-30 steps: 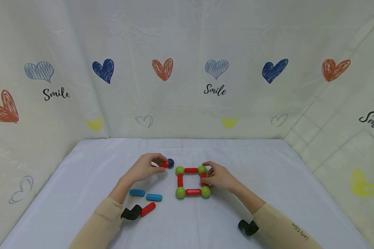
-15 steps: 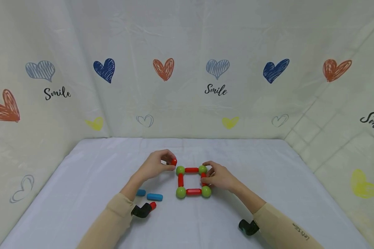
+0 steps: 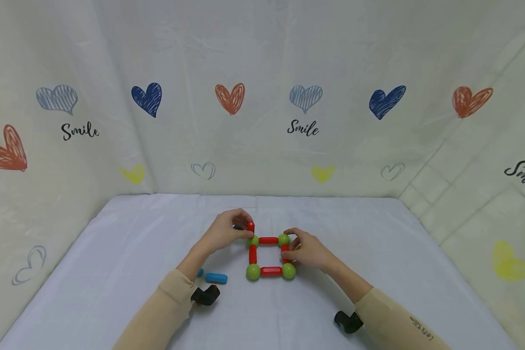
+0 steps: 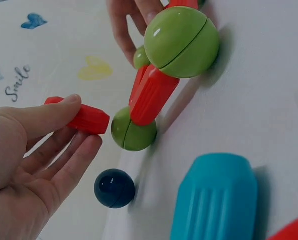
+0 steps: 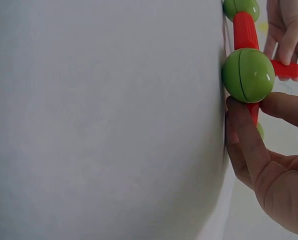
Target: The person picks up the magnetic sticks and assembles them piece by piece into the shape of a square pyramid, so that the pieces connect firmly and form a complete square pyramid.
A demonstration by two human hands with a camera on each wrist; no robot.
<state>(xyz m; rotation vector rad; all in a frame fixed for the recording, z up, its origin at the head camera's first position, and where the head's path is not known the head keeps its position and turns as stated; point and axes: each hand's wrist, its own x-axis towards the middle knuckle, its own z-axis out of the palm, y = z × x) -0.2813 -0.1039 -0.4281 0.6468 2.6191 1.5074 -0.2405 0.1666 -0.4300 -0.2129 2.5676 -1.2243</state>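
My left hand [image 3: 225, 232] pinches a red rod [image 4: 89, 119] between thumb and fingers. In the head view that rod stands upright over the far left green ball [image 3: 255, 240]; the left wrist view has its lower end right beside the ball. Red rods and green balls form a square frame flat on the table, its near side a red rod [image 3: 271, 271]. My right hand [image 3: 308, 250] grips the frame's right side, fingers around the red rod there and against the far right green ball [image 3: 283, 239]. Behind my left hand lies a dark blue ball [image 4: 114, 188], mostly hidden in the head view.
Left of the frame lie a blue rod [image 3: 216, 278] and a second one partly hidden by my left forearm. Another red rod [image 4: 295, 231] lies under the left wrist camera [image 3: 205, 295]. The white-covered table [image 3: 306, 306] ends at a hanging cloth printed with hearts.
My left hand has moved right with the red rod, from beside the dark blue ball to over the far left green ball, tipping the rod upright. My right hand stays put on the frame.
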